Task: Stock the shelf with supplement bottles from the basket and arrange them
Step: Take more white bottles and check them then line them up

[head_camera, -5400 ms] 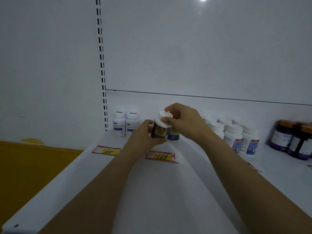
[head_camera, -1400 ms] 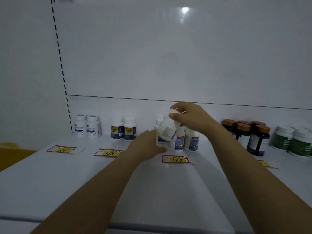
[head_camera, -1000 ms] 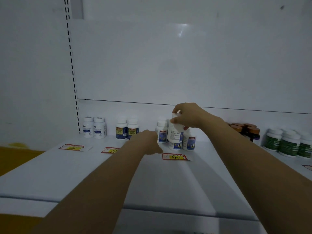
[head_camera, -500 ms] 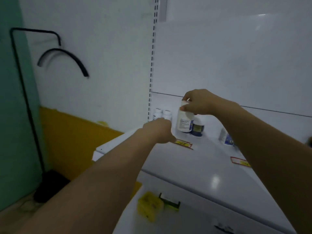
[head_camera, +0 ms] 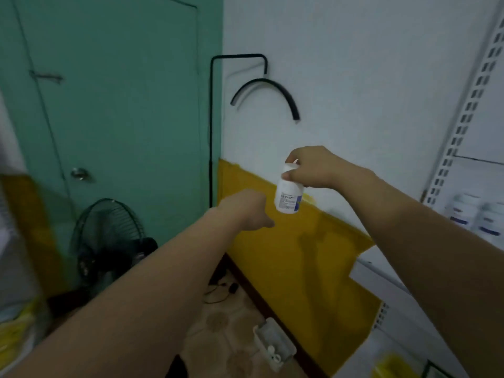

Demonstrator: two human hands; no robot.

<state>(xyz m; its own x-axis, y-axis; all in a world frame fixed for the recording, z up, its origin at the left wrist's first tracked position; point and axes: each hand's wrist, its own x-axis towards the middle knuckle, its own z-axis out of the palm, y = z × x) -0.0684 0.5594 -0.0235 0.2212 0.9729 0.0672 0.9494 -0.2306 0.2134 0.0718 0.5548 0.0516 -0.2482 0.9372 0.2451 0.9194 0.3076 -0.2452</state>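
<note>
My right hand [head_camera: 313, 170] grips a white supplement bottle [head_camera: 288, 196] by its cap and holds it upright in the air, left of the shelf [head_camera: 387, 274]. The bottle carries a white label with a blue patch. My left hand [head_camera: 245, 211] hovers just below and left of the bottle with its back toward me and its fingers curled, holding nothing and not touching the bottle. Two white bottles [head_camera: 476, 215] stand blurred at the shelf's left end, far right in the view.
A green door [head_camera: 114, 105] and a black floor fan [head_camera: 106, 238] are to the left. The wall ahead is white above and yellow below, with a black pipe [head_camera: 210, 132]. A small white box [head_camera: 272, 343] lies on the floor. Something yellow [head_camera: 390, 366] shows under the shelf.
My view has swung left, away from the shelf. My right hand lifted the white bottle off the row and carried it left past the shelf's end; my left hand moved along beside it.
</note>
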